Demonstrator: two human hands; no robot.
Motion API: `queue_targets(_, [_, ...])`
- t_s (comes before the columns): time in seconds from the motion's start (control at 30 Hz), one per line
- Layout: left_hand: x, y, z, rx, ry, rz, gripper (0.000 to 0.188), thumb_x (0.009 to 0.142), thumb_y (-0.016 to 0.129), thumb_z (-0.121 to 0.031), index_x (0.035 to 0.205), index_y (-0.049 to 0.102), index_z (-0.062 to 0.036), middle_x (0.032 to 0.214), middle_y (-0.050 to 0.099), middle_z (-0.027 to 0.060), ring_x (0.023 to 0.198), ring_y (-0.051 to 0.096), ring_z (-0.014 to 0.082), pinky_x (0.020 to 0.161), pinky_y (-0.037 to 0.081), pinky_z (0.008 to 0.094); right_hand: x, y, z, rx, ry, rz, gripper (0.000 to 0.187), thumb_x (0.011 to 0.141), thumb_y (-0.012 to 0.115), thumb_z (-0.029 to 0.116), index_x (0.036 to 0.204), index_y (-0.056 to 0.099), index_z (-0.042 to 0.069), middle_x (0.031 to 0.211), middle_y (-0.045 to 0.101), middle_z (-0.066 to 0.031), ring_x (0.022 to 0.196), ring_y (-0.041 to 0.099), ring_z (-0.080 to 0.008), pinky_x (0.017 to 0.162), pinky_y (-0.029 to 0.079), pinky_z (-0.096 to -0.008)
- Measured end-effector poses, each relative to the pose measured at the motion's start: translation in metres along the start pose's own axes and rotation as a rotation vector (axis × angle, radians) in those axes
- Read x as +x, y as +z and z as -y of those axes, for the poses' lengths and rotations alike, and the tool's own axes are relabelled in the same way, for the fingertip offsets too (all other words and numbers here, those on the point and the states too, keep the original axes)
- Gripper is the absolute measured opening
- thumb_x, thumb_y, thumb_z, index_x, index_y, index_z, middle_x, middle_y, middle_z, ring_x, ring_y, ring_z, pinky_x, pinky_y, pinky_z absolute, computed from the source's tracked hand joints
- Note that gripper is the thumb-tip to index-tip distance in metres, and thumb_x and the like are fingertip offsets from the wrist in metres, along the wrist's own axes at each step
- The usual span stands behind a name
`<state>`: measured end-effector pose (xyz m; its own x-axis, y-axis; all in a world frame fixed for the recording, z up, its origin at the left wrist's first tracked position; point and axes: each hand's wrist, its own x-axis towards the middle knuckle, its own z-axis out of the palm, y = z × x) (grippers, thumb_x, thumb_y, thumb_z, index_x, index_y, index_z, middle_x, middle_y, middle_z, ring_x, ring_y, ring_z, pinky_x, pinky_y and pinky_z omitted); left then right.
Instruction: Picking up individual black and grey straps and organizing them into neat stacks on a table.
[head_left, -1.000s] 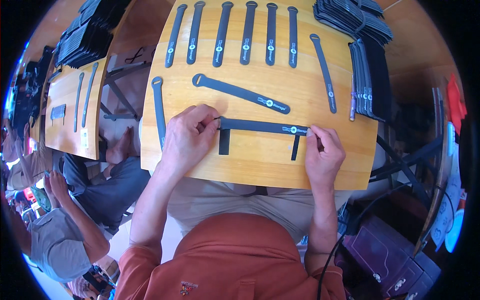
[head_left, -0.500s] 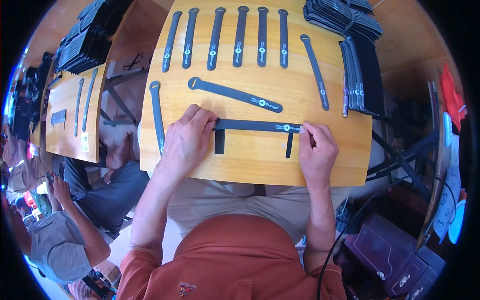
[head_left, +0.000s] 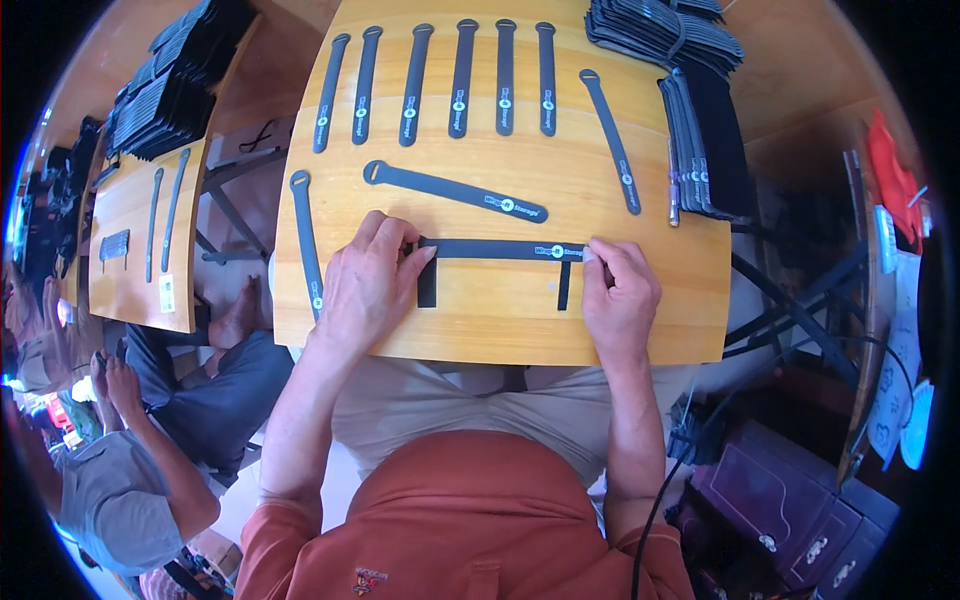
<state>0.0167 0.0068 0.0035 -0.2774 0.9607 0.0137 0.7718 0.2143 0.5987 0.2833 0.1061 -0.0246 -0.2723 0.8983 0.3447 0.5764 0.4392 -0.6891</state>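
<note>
A dark grey hook-and-loop strap (head_left: 490, 249) with pale printing stretches level across the near part of the table. My left hand (head_left: 368, 275) pinches its left end, and my right hand (head_left: 618, 290) pinches the right end; both ends are partly hidden by fingers. Below the strap, a wider black strip (head_left: 427, 284) and a narrower black strip (head_left: 564, 287) hang or lie toward me; whether they are fixed to it I cannot tell. Just beyond lies a slanted strap (head_left: 455, 191) with a slotted round end. Another strap (head_left: 306, 240) lies beside my left hand.
Several straps (head_left: 462, 80) stand in a row at the table's far side, with one tilted strap (head_left: 610, 140) to their right. Stacked bundles (head_left: 705, 150) and a pen (head_left: 674, 185) occupy the right edge. At left, a person (head_left: 120, 490) sits by another table (head_left: 125, 290).
The whole view has shifted slightly, so the table appears a little further left. Both hands keep their pinch on the strap's ends, with hardly any movement against the table.
</note>
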Motion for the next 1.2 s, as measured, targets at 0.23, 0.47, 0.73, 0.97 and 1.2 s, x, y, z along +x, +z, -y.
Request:
queue_targets(0.23, [0.0,0.001,0.0,0.033,-0.027,-0.011,0.023,0.092,0.079,-0.016,0.104,0.066,-0.0005,0.097,0.066,0.0155,0.086,0.072,0.0326,0.075,0.057,0.0422,0.002,-0.001,0.001,-0.064,-0.057,0.014,0.013,0.09,0.069,0.0,0.102,0.074,0.0,0.096,0.071,-0.0156,0.082,0.072,-0.0331,0.075,0.059,-0.0403])
queue_targets(0.47, [0.001,0.005,0.002,0.01,0.025,-0.017,0.023,0.094,0.077,-0.021,0.103,0.064,-0.0045,0.1,0.067,0.0151,0.085,0.071,0.0381,0.073,0.057,0.0482,-0.007,0.002,0.047,-0.474,-0.262,0.246,0.028,0.093,0.068,0.011,0.119,0.071,0.0,0.132,0.065,-0.0135,0.123,0.06,-0.0358,0.101,0.051,-0.046])
queue_targets(0.73, [-0.001,0.004,0.004,0.033,0.0,-0.012,0.022,0.095,0.075,-0.022,0.104,0.064,-0.0055,0.099,0.067,0.0145,0.086,0.071,0.0377,0.073,0.057,0.0483,-0.025,0.03,0.061,-0.331,-0.373,0.465,0.057,0.101,0.065,0.034,0.143,0.059,-0.005,0.155,0.053,-0.02,0.15,0.043,-0.0357,0.126,0.03,-0.0495])
queue_targets(0.97, [-0.007,0.007,0.0,0.073,-0.005,-0.082,0.019,0.094,0.075,-0.022,0.103,0.067,-0.0071,0.098,0.067,0.012,0.088,0.071,0.0351,0.071,0.057,0.0476,-0.022,-0.004,0.025,-0.414,-0.277,0.41,0.064,0.098,0.071,0.034,0.146,0.056,-0.007,0.156,0.052,-0.0219,0.151,0.041,-0.0376,0.125,0.031,-0.0508])
queue_targets(1.2, [-0.033,0.026,-0.028,0.424,0.432,-0.173,0.046,0.098,0.069,-0.033,0.132,0.068,-0.0025,0.141,0.065,0.0128,0.136,0.058,0.0284,0.111,0.048,0.0469,-0.027,-0.001,0.027,-0.46,-0.249,0.4,0.064,0.099,0.069,0.035,0.146,0.055,-0.006,0.157,0.051,-0.0223,0.152,0.041,-0.0383,0.125,0.032,-0.052])
